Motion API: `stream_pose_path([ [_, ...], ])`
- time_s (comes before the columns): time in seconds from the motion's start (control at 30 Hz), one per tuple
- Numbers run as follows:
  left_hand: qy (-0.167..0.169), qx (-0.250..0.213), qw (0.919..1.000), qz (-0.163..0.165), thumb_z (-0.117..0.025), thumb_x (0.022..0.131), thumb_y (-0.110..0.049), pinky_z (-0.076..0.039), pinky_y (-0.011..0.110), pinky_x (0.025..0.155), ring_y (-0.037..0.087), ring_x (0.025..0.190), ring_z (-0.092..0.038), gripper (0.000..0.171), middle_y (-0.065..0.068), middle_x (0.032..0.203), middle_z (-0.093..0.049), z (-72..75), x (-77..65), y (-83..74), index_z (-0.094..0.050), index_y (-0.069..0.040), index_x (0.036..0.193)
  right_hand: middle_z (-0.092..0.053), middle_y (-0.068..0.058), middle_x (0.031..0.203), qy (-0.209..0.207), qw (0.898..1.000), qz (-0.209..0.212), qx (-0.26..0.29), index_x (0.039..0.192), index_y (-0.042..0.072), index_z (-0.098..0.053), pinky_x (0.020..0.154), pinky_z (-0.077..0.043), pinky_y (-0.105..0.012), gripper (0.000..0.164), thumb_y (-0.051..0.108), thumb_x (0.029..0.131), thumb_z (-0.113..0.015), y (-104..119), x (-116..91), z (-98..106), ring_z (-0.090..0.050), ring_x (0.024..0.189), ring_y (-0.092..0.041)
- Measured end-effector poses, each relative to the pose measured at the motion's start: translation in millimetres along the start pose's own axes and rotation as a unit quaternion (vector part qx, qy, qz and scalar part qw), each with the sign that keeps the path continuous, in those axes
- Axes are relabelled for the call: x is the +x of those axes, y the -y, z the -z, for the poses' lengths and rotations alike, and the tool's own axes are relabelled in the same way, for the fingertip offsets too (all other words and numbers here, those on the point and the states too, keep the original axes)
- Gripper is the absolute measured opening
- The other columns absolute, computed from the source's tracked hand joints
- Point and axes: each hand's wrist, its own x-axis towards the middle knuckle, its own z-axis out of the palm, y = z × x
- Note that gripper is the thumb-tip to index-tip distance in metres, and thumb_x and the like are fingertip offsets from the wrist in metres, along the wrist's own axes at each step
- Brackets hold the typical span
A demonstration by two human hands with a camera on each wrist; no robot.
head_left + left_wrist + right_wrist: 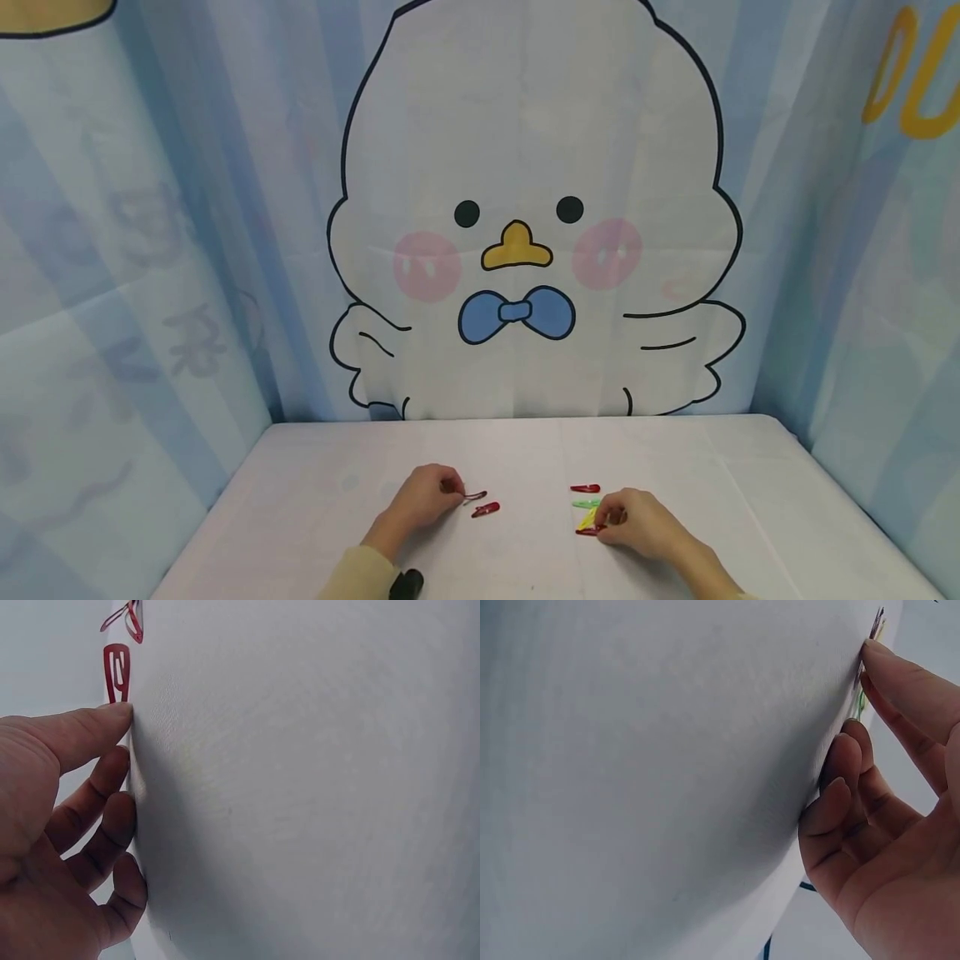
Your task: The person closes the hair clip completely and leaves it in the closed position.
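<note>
My left hand [427, 496] pinches the end of a red snap hair clip [118, 671] between thumb and forefinger, low over the table. Just in front of it another red hair clip [486, 509] lies on the white surface. On the right, my right hand [637, 522] holds a dark red hair clip [587, 532] at the near end of a short column, its fingertips covering part of it. Beside those fingers is a yellow clip [588, 517], partly hidden. Farther up the column lie a green clip [585, 503] and a red clip [585, 488].
The clips lie on a white table [525, 450]. Behind it hangs a curtain [525, 367] printed with a large cartoon bird, and blue-striped curtains [150, 350] stand at both sides. A black band [407, 585] shows at the left wrist.
</note>
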Motion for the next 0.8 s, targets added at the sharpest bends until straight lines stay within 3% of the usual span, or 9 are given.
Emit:
stream_pose_path([
  [0.33,0.002,-0.009,0.9999,-0.004,-0.073,0.09,-0.004,-0.046,0.036,0.075,0.015,0.078,-0.052,0.009,-0.005,0.082,-0.058,2.7,-1.1,0.7,-0.069,-0.011,0.086,-0.055,0.001,0.081,-0.016,1.0,-0.025,0.006,0.087,0.015,-0.07,0.068,-0.043,-0.033,0.016,0.011,0.079,-0.084,-1.2,-2.3,8.7,-0.05,0.076,-0.018],
  [0.53,-0.001,-0.008,0.9999,0.008,-0.072,0.092,-0.006,-0.046,0.035,0.073,0.016,0.078,-0.052,0.011,-0.003,0.083,-0.059,6.5,-1.0,-0.5,-0.068,-0.014,0.086,-0.057,0.001,0.082,-0.037,0.999,-0.02,0.006,0.092,0.014,-0.071,0.068,-0.046,-0.033,0.015,0.014,0.082,-0.082,4.3,-2.6,17.3,-0.053,0.076,-0.018],
  [0.8,-0.02,-0.033,0.9991,0.02,-0.073,0.093,-0.01,-0.05,0.036,0.075,0.018,0.081,-0.054,0.004,-0.002,0.086,-0.06,16.8,-4.3,-7.0,-0.069,-0.012,0.092,-0.06,0.002,0.085,-0.087,0.996,-0.018,0.006,0.103,0.012,-0.072,0.068,-0.048,-0.033,0.019,0.017,0.087,-0.079,14.9,1.2,27.4,-0.056,0.078,-0.016],
])
